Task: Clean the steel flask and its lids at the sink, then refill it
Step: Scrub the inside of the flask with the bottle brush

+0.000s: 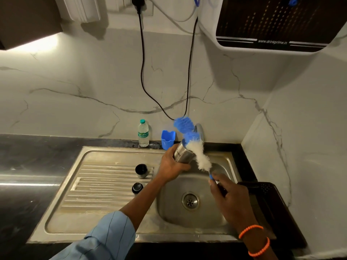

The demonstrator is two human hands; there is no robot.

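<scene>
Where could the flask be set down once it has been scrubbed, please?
The drainboard is bare left of and in front of the two lids. The basin around the drain is also free. The back ledge is crowded with the water bottle and blue cup.

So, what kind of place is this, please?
Most likely a home kitchen. A steel sink with a ribbed draining board is set in a dark counter, a wall-mounted water purifier hangs above, and the person scrubs a steel flask with a bottle brush.
</scene>
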